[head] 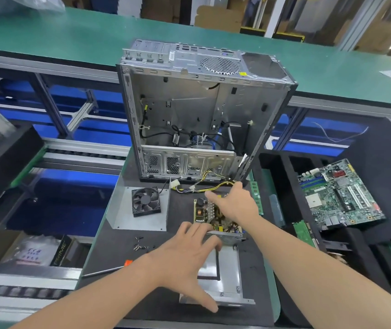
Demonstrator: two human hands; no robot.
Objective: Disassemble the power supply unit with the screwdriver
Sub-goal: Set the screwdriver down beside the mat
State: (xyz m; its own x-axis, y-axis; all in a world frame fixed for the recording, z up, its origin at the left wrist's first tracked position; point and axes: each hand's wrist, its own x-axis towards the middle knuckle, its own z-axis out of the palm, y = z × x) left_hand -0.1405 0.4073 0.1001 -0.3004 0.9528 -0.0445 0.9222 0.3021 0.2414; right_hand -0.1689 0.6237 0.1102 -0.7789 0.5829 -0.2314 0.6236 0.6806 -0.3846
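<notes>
1. Both hands are lying open: my left hand [185, 255] is resting spread fingers on the power supply's metal housing [228, 264], near the desk's front edge.
2. My right hand [233, 205] is reaching, fingers straight, over the exposed circuit board [202, 211] just beyond the housing, thumb by the yellow wires [213, 186].
3. The screwdriver [109, 270] is lying untouched left of the housing, loose screws [141, 244] nearby.
4. The fan [145, 201] is sitting on a metal panel [123, 219] before the open computer case [189, 110].
</notes>
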